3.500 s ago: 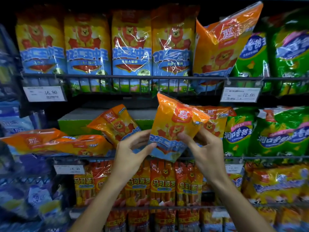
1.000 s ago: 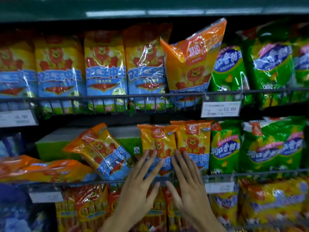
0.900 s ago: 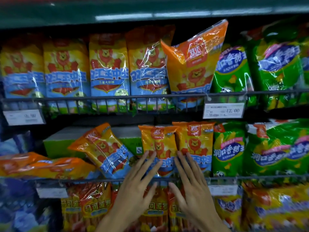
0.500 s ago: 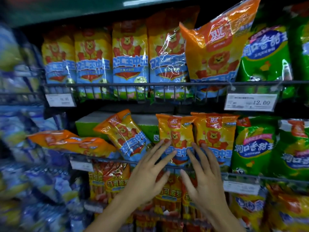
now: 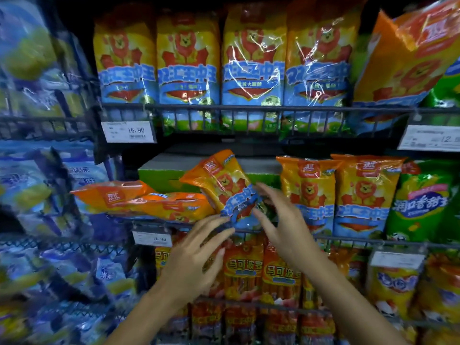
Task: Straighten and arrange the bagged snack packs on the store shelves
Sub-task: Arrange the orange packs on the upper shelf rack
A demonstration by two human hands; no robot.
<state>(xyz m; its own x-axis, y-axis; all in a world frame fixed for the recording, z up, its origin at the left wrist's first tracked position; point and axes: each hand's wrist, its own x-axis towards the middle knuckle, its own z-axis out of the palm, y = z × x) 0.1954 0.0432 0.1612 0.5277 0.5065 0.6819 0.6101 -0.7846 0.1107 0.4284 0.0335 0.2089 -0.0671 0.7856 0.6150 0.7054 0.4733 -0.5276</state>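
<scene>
A small orange lion snack bag (image 5: 221,180) leans tilted to the left on the middle shelf. My left hand (image 5: 196,257) reaches up from below, its fingertips at the bag's lower blue edge. My right hand (image 5: 283,225) has its fingers spread against the bag's right side; neither hand is closed on it. To the right, two matching orange bags (image 5: 308,192) (image 5: 363,195) stand upright side by side. To the left, more orange bags (image 5: 139,200) lie flat.
A wire rail (image 5: 348,239) fronts the middle shelf. A green box (image 5: 161,175) sits behind the tilted bag. Green bags (image 5: 423,202) stand at the right. Above is a row of large bags (image 5: 251,63), with one orange bag (image 5: 408,58) leaning. Sausage packs (image 5: 244,270) fill the shelf below.
Both hands have left the upright orange bags and moved left to the tilted bag. The view has shifted left and closer to the shelf.
</scene>
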